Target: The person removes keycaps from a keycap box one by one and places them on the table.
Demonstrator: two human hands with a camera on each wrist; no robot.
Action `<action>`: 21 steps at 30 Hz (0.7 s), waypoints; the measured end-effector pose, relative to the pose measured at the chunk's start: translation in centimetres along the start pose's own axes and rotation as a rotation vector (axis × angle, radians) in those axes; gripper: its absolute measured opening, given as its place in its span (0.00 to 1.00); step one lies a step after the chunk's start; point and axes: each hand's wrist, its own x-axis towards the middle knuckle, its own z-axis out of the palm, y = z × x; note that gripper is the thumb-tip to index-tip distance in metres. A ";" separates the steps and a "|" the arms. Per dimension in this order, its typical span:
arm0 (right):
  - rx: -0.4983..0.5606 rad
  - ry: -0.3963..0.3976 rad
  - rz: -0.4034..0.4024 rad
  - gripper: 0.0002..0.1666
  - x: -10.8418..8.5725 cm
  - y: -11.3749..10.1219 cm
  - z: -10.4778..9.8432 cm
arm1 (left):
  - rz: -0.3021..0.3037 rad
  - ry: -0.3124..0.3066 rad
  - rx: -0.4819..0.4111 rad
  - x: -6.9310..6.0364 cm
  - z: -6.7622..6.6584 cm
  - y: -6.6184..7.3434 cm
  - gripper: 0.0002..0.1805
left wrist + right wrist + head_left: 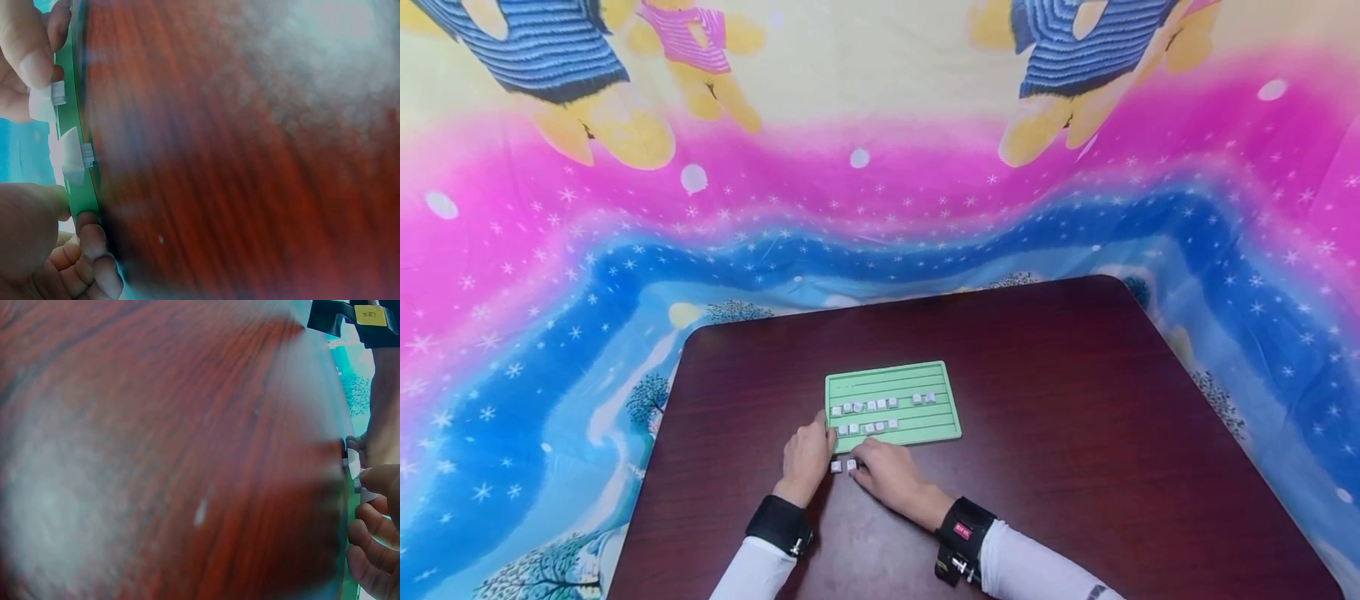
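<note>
Green board [928,427]: just below the centre of the head frame, flat on the dark wooden table [1060,383], with raised lines across it; probably light, stiff plastic, liable to slide on the glossy wood if nudged.
Rows of keycaps [882,404]: small white pieces standing in two lines, across the board's middle and nearer its lower edge, with gaps between some.
Front keycap [837,467]: below the board's lower left corner, touched by neither hand as far as the head view shows.
Pinched keycap [852,466]: just right of that one, at the right hand's fingertips, its pale top and greyer lower part showing at the left of the left wrist frame.
Left hand [808,454]: at the board's left edge, fingers curled, thumb and forefinger seemingly clamped on the rim near the corner.
Right hand [893,475]: thumb and fingers together on the pinched keycap; the other fingers are partly hidden.
Keycap handling: likely very light, hard and smooth, hardly fragile, but easy to tip or flick away; opposite side walls look the best hold, leaving the top face uncovered.
Board handling: steadied best by its bare outer rim, away from the rows.
</note>
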 end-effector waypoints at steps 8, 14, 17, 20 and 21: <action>-0.017 0.000 -0.005 0.11 0.1 -0.1 0.6 | -0.003 -0.007 -0.002 0.0 -0.1 0.0 0.15; -0.029 -0.006 -0.006 0.09 0.3 -0.2 0.7 | 0.001 -0.005 -0.009 0.0 -0.1 0.0 0.15; -0.032 -0.015 0.001 0.08 0.3 -0.3 0.8 | -0.002 -0.011 -0.009 0.0 0.0 0.0 0.16; -0.035 -0.018 0.003 0.09 0.4 -0.4 0.7 | -0.003 -0.015 -0.008 0.0 0.0 0.0 0.18; -0.037 -0.017 0.003 0.09 0.4 -0.4 0.7 | -0.001 -0.012 -0.008 0.0 0.0 -0.1 0.18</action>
